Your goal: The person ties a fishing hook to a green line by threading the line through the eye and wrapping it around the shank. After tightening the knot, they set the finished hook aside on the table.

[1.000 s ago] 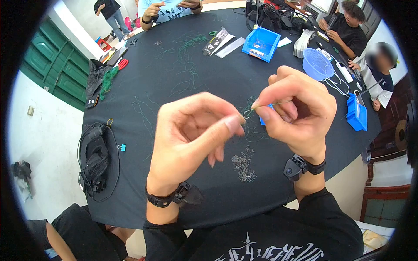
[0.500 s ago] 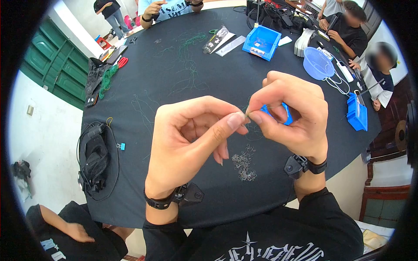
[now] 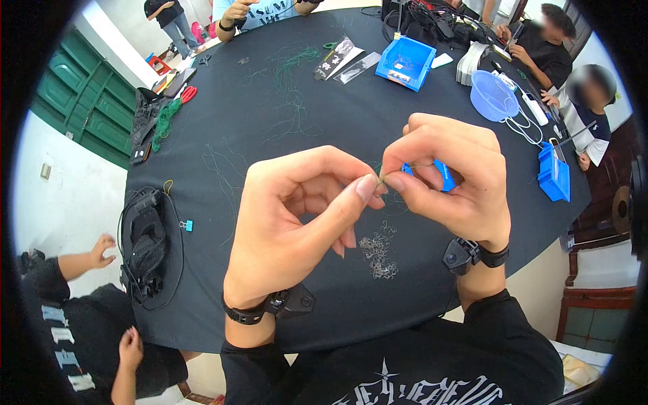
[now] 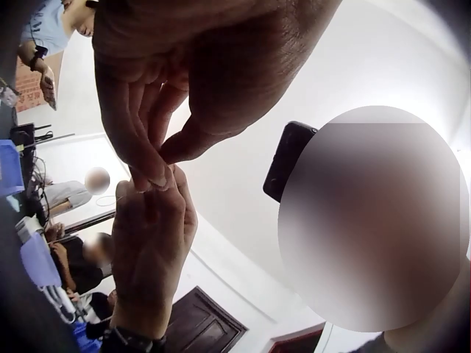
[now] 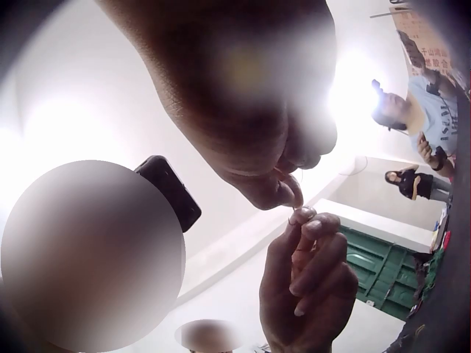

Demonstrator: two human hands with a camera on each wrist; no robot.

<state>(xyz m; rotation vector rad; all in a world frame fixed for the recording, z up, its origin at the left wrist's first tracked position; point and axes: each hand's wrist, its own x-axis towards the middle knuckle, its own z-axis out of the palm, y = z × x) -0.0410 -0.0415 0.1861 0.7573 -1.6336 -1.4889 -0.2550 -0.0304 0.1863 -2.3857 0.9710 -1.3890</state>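
Both hands meet fingertip to fingertip above the table. My left hand [image 3: 273, 226] pinches a tiny fish hook between thumb and forefinger, mostly hidden by the fingertips. Against it, my right hand [image 3: 472, 165] pinches a thin green fishing line between its thumb and forefinger. Below them a loose pile of small metal fish hooks [image 3: 379, 256] lies on the black cloth. Behind the right fingers, a small blue box [image 3: 443, 177] shows in part. The left wrist view has the fingertips of both hands touching.
Tangled green line [image 3: 297, 64] lies across the far table. A blue bin [image 3: 405, 64] and a blue basket [image 3: 494, 96] stand at the back right. At left are red-handled scissors [image 3: 190, 94] and a black cap-like bundle with cables [image 3: 147, 243]. Several people are around the table.
My hands have come together at the fingertips; the hook and line, visible between them a second ago, are now mostly covered. A person at the lower left has moved their arms.
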